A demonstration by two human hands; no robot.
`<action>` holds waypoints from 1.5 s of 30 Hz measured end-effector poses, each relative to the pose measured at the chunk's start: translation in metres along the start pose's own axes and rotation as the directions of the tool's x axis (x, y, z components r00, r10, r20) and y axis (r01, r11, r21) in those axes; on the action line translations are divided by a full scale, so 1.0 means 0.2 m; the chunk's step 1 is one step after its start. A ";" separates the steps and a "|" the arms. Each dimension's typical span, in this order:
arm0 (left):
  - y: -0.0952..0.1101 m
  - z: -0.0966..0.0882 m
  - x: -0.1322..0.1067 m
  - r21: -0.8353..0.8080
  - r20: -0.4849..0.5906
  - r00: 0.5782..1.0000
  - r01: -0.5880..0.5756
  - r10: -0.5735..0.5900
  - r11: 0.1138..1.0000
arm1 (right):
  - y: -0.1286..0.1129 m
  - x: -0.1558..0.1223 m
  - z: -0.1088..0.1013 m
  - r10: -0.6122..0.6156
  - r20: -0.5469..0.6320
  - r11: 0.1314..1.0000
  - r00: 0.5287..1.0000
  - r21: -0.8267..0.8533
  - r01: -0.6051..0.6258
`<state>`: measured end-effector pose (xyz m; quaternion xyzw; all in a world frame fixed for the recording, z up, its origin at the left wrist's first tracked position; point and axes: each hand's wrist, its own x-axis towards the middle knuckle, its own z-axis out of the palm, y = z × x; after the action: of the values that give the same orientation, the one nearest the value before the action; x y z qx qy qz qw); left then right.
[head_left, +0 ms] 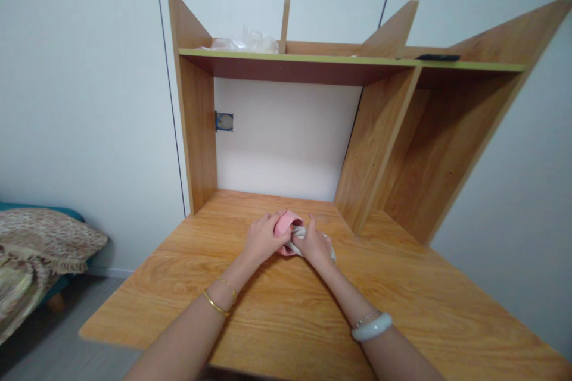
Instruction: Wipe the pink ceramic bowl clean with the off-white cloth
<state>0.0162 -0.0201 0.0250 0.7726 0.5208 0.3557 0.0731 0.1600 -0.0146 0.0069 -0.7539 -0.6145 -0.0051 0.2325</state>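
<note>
Behind the pink cloth (286,225), a hutch (379,149) stands.

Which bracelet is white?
The thick bangle on the right wrist. The left wrist's bracelets are thin and gold.

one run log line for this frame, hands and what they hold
left hand: grips pink cloth | right hand: grips white cloth | cloths bunched together on wooden desk | shelf above: plastic bag
</note>
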 end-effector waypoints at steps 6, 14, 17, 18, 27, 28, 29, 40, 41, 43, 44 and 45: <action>0.01 -0.01 0.00 0.049 0.032 0.996 -0.082 0.081 0.995 | 0.02 0.03 -0.01 0.043 0.015 0.994 0.999 0.105 -0.044; 0.04 -0.04 0.00 0.157 0.085 0.988 -0.145 0.132 0.977 | 0.06 0.06 -0.04 -0.230 -0.252 0.972 0.940 -0.016 0.234; 0.06 -0.05 -0.01 0.185 0.089 0.982 -0.182 0.168 0.966 | 0.08 0.06 -0.06 -0.340 -0.312 0.939 0.887 -0.070 0.336; 0.06 -0.05 -0.01 0.192 0.089 0.980 -0.193 0.179 0.962 | 0.08 0.05 -0.07 -0.346 -0.317 0.937 0.883 -0.075 0.341; 0.04 -0.01 -0.02 0.088 0.060 0.982 -0.183 0.178 0.979 | 0.09 0.05 -0.03 -0.343 -0.229 0.933 0.911 0.028 0.359; 0.03 0.00 -0.02 0.041 0.040 0.983 -0.183 0.181 0.982 | 0.10 0.06 -0.02 -0.346 -0.231 0.931 0.909 0.040 0.364; 0.02 0.01 -0.02 -0.015 0.014 0.983 -0.180 0.181 0.983 | 0.10 0.06 -0.01 -0.339 -0.234 0.931 0.911 0.055 0.361; -0.07 0.14 0.00 -0.660 -0.039 0.996 -0.086 0.081 0.746 | 0.11 0.05 0.02 -0.034 -0.286 0.762 0.958 0.612 0.210; -0.06 0.14 -0.01 -0.707 -0.020 0.996 -0.073 0.084 0.703 | 0.11 0.06 0.03 -0.021 -0.293 0.688 0.956 0.690 0.226; -0.04 0.15 -0.02 -0.772 0.011 0.995 -0.055 0.099 0.634 | 0.10 0.06 0.03 -0.009 -0.292 0.530 0.956 0.810 0.252; -0.03 0.14 -0.02 -0.787 0.014 0.993 -0.059 0.113 0.614 | 0.09 0.06 0.03 -0.007 -0.285 0.458 0.958 0.851 0.257; -0.01 0.14 -0.03 -0.789 0.007 0.992 -0.073 0.127 0.609 | 0.09 0.06 0.03 -0.008 -0.277 0.397 0.961 0.881 0.257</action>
<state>0.0303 -0.0162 0.0005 0.7006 0.2657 0.5273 0.4006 0.1770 -0.0030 -0.0014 -0.4479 -0.5451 0.2247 0.6722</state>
